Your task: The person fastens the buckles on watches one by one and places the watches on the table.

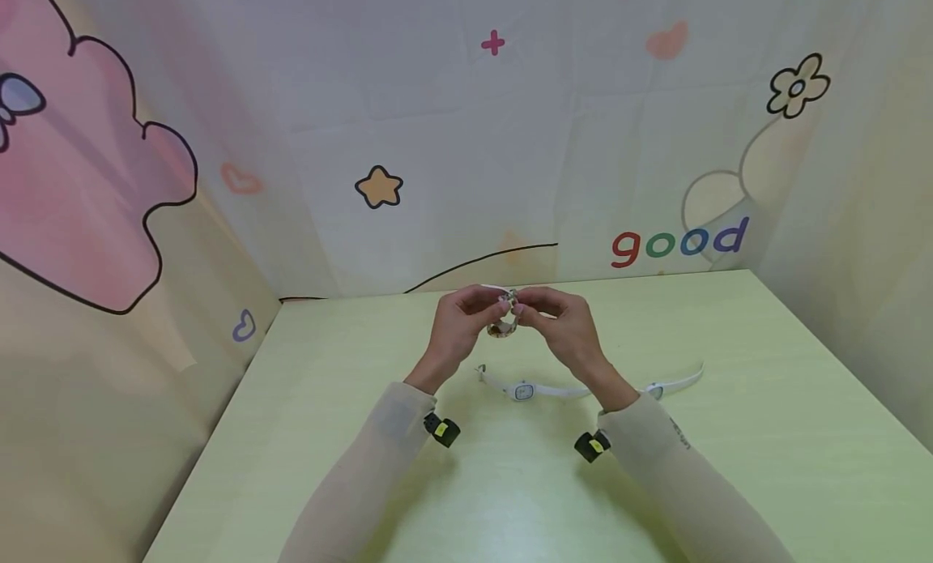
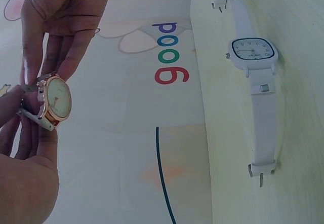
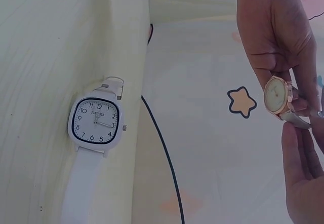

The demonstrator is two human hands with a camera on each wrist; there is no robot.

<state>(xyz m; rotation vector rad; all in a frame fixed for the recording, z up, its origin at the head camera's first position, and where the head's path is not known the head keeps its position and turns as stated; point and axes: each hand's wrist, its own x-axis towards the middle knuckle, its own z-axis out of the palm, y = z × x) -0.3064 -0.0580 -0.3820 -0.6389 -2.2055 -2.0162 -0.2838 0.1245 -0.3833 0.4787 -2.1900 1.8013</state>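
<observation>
Above the table, both hands hold a small wristwatch (image 1: pixel 502 330) with a rose-gold case, a pale round dial and a light strap. My left hand (image 1: pixel 455 328) pinches it from one side, and my right hand (image 1: pixel 563 324) from the other, their fingertips meeting at the top of the strap. In the left wrist view the watch (image 2: pixel 57 100) hangs between the fingers, its dial facing outward. The right wrist view shows its case (image 3: pixel 277 95) with part of the strap below. Fingers hide how the strap ends lie.
A white watch (image 1: pixel 523 391) with a squarish face lies stretched on the table (image 1: pixel 510 498) below the hands. Another white watch (image 1: pixel 656 391) lies to its right, partly behind the right forearm. A printed curtain (image 1: pixel 452 142) hangs behind the table.
</observation>
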